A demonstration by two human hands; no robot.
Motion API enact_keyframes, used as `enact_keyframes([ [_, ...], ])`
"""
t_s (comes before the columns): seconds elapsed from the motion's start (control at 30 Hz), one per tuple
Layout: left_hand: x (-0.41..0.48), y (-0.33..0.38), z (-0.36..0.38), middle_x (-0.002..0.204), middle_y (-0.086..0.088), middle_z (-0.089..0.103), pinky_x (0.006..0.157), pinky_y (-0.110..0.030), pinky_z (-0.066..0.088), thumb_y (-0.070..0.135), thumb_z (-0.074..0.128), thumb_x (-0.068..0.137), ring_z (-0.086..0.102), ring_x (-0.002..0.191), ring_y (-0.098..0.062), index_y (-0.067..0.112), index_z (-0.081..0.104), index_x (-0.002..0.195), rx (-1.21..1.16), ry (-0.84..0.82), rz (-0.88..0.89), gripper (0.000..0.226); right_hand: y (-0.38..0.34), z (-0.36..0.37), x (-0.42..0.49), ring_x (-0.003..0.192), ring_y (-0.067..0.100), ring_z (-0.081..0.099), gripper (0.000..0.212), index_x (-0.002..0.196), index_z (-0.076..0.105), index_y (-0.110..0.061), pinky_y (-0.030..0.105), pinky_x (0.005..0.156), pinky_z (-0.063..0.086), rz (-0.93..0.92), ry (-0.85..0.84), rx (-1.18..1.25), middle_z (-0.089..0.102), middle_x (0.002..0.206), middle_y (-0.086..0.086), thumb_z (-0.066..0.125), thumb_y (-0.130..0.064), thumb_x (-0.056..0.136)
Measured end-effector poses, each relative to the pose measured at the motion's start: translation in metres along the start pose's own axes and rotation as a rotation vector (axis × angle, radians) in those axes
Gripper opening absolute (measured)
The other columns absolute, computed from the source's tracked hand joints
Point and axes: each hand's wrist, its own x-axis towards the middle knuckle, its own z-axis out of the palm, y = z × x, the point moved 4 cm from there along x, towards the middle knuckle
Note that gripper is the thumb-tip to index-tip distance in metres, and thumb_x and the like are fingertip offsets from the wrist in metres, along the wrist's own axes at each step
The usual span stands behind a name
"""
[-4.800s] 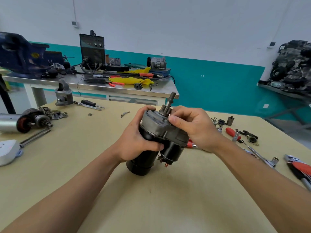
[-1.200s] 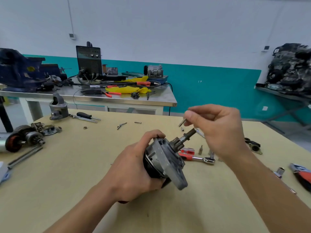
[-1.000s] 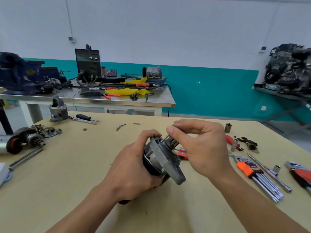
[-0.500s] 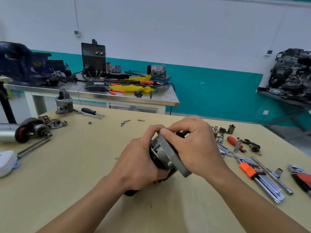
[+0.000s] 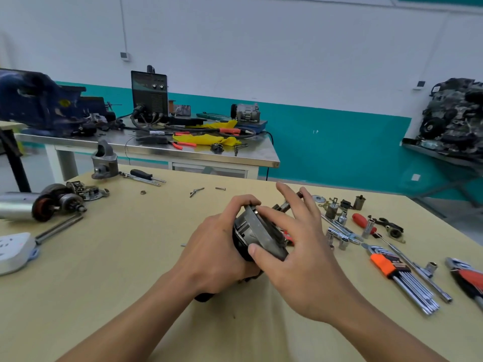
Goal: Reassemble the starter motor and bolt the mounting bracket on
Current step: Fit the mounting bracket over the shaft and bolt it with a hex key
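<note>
Two hands are set on the motor (image 5: 241, 232) over the table (image 5: 125, 262): left hand (image 5: 217, 257) wrapped round its body, right hand (image 5: 305, 265) splayed, thumb and forefinger pressed on the plate (image 5: 266, 235), which should be seated squarely

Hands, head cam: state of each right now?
Left hand: closed, gripping the starter motor body.
Right hand: open, fingers spread; thumb and index press on the motor's grey end plate.

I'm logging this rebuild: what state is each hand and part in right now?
starter motor, held tilted.
left hand, grips the motor's body.
right hand, fingers spread, forefinger and thumb touching the end plate.
grey housing, standing upright, unattached.
hex key set, lying in orange holder.
</note>
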Motion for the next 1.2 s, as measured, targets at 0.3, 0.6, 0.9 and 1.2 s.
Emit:
enact_keyframes([
  [0.3,0.001,0.001,-0.001,0.085,0.022,0.068,0.056,-0.034,0.056,0.046,0.064,0.053,0.066,0.067,-0.011,0.057,0.034,0.122,-0.023,0.002,-0.003,0.076,-0.012,0.007,0.003,0.153,0.028,-0.007,0.062,0.149,0.040,-0.034,0.050,0.123,0.010,-0.051,-0.047,-0.408,0.020,0.164,-0.013,0.044,-0.035,0.087],
  [0.6,-0.002,-0.020,-0.015,0.107,0.015,0.072,0.074,-0.016,0.056,0.020,0.091,0.052,0.073,0.092,-0.011,0.035,0.044,0.131,-0.247,0.159,0.034,0.093,0.048,-0.038,0.027,0.096,-0.001,0.064,0.012,0.092,0.073,-0.031,0.022,0.086,0.047,0.197,0.558,0.738,0.072,0.094,-0.022,0.067,-0.028,0.082],
  [0.9,0.000,-0.048,-0.065,0.114,0.021,0.066,0.086,-0.014,0.053,0.019,0.087,0.055,0.066,0.110,-0.005,0.048,0.044,0.118,-0.482,0.577,0.042,0.081,0.092,0.059,0.118,0.107,0.013,0.061,0.027,0.123,0.070,-0.021,0.026,0.093,0.045,0.132,-0.241,-0.107,0.069,0.123,-0.002,0.062,-0.025,0.098],
  [1.2,-0.002,-0.076,-0.066,0.113,0.017,0.065,0.084,-0.017,0.055,0.010,0.088,0.054,0.067,0.108,-0.006,0.050,0.045,0.114,-0.383,0.528,-0.102,0.084,0.074,0.123,0.147,0.085,0.019,0.058,0.018,0.111,0.070,-0.015,0.031,0.077,0.046,0.109,-0.503,-0.352,0.066,0.103,0.007,0.061,-0.019,0.096],
])
